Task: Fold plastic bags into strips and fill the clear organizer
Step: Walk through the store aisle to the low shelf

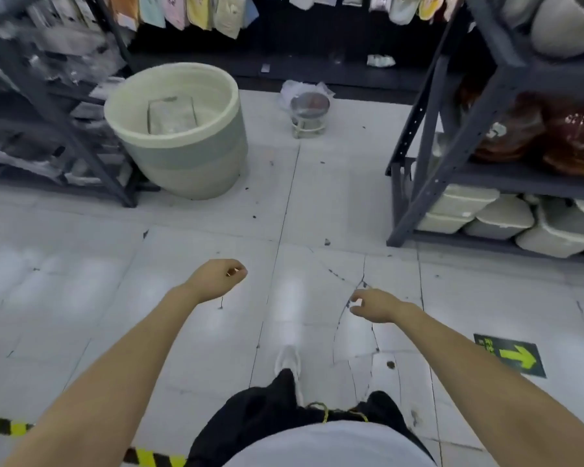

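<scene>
I stand on a tiled floor with both arms held out in front of me. My left hand hangs over the floor with its fingers loosely curled, holding nothing. My right hand is lower and to the right, fingers also loosely bent and empty. Ahead on the left stands a round pale basket, and a clear box-like thing lies inside it. A crumpled clear plastic bag lies on the floor behind a small round lidded container. Both hands are far from these things.
Dark metal shelving with white bins and packaged goods stands at the right. Another rack with wrapped goods is at the left. Packets hang along the back. A green arrow sticker and yellow-black tape mark the floor.
</scene>
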Motion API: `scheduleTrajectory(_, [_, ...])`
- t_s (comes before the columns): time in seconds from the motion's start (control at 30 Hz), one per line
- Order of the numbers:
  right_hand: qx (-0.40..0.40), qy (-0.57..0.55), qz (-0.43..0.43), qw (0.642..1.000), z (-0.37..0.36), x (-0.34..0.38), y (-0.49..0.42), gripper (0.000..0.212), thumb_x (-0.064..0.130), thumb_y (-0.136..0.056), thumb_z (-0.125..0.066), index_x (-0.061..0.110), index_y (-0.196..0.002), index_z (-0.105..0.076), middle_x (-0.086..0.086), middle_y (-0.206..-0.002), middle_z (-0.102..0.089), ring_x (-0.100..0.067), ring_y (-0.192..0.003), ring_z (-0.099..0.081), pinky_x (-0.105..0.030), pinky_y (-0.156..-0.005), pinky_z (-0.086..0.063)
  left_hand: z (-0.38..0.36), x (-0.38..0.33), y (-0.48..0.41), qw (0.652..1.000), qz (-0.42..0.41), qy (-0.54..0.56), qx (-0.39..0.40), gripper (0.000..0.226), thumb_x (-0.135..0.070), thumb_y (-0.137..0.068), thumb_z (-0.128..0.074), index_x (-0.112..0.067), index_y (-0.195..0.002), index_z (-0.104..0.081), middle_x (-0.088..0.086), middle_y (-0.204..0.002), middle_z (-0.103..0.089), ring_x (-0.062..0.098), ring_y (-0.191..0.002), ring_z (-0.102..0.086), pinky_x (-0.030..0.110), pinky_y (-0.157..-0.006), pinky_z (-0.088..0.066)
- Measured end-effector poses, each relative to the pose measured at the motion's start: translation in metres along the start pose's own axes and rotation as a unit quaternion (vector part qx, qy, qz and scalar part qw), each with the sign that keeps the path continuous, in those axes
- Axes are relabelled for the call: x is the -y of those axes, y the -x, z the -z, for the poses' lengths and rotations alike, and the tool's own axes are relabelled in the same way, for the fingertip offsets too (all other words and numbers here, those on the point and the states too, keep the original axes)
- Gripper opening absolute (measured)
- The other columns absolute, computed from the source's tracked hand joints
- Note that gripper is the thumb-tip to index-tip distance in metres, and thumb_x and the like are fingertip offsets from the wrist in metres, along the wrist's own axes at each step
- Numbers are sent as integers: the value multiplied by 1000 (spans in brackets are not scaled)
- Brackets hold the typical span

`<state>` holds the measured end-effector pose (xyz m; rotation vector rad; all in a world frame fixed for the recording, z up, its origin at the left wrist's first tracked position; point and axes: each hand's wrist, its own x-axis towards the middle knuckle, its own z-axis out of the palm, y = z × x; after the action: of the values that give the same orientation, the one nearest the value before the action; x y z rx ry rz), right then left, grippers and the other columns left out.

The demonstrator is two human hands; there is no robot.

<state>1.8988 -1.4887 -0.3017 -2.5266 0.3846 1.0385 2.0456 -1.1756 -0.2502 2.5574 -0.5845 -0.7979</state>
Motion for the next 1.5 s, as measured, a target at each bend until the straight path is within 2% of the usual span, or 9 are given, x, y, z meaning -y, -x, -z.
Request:
scheduleTrajectory(0.17, [-26, -20, -5, 999, 125, 6, -93, 44, 36, -100, -44, 16, -139, -45, -8, -133, -55, -25, -119, -52, -30, -94, -40, 86, -33, -151, 1000, -20, -7, -1, 30, -34, -101, -46, -14, -113, -65, 0, -103, -65, 17, -92, -56, 25, -75, -37])
scheduleTrajectory(0.47, [7, -18, -36, 999, 325, -35, -306, 46, 34, -101, -43, 14, -142, -41, -7, -143, -46, -24, -130, -44, -29, -101, -35, 198, -80, -434, 998, -46, -19, 46, 32, -33, -102, -45, -13, -119, -64, 2, -113, -67, 20, -101, -62, 27, -80, -44])
scheduleTrajectory(0.57, [14, -21, -38, 999, 410, -45, -376, 48, 36, -101, -43, 14, -143, -39, -7, -147, -42, -24, -131, -43, -30, -104, -35, 247, -92, -513, 999, -28, -12, 34, 34, -32, -102, -45, -12, -124, -62, 1, -117, -65, 17, -103, -59, 25, -81, -41])
scheduleTrajectory(0.7, [-1, -28, -31, 999, 529, -40, -458, 48, 35, -101, -43, 13, -143, -38, -9, -146, -44, -26, -130, -45, -29, -101, -36, 319, -99, -614, 1000, -1, 23, -1, 33, -33, -101, -47, -12, -121, -62, -1, -107, -64, 17, -98, -59, 22, -76, -37])
scheduleTrajectory(0.83, [-3, -27, -15, 1000, 628, -21, -542, 47, 36, -101, -44, 15, -142, -40, -8, -142, -47, -25, -129, -46, -29, -101, -36, 381, -100, -714, 999, 11, 26, -17, 35, -32, -101, -47, -12, -127, -60, 2, -121, -63, 16, -109, -57, 20, -82, -35])
scheduleTrajectory(0.93, [-11, -28, -3, 1000, 697, -7, -613, 46, 34, -100, -45, 14, -142, -41, -6, -142, -48, -23, -128, -46, -27, -100, -36, 427, -91, -807, 1000, 7, 20, -17, 34, -31, -101, -47, -11, -124, -62, 6, -120, -65, 17, -106, -58, 21, -81, -34])
scheduleTrajectory(1.07, [-34, -54, -27, 998, 781, 6, -714, 46, 35, -99, -48, 14, -139, -44, -9, -138, -52, -25, -125, -49, -26, -95, -37, 498, -84, -940, 999, -14, 26, -23, 28, -27, -99, -51, -10, -117, -66, 3, -112, -67, 15, -102, -59, 20, -80, -35])
scheduleTrajectory(1.27, [-57, -101, -57, 992, 887, 21, -810, 45, 35, -100, -47, 14, -139, -44, -11, -136, -54, -26, -124, -50, -28, -96, -39, 596, -103, -1107, 998, -56, 27, -14, 26, -25, -100, -51, -10, -114, -66, 4, -108, -67, 20, -103, -61, 20, -79, -36])
scheduleTrajectory(1.5, [-51, -136, -78, 986, 1008, 10, -913, 45, 34, -100, -46, 14, -140, -43, -10, -134, -54, -26, -121, -52, -29, -94, -40, 662, -143, -1281, 996, -86, 27, 25, 26, -28, -100, -49, -13, -115, -65, 2, -111, -67, 17, -101, -59, 22, -81, -38])
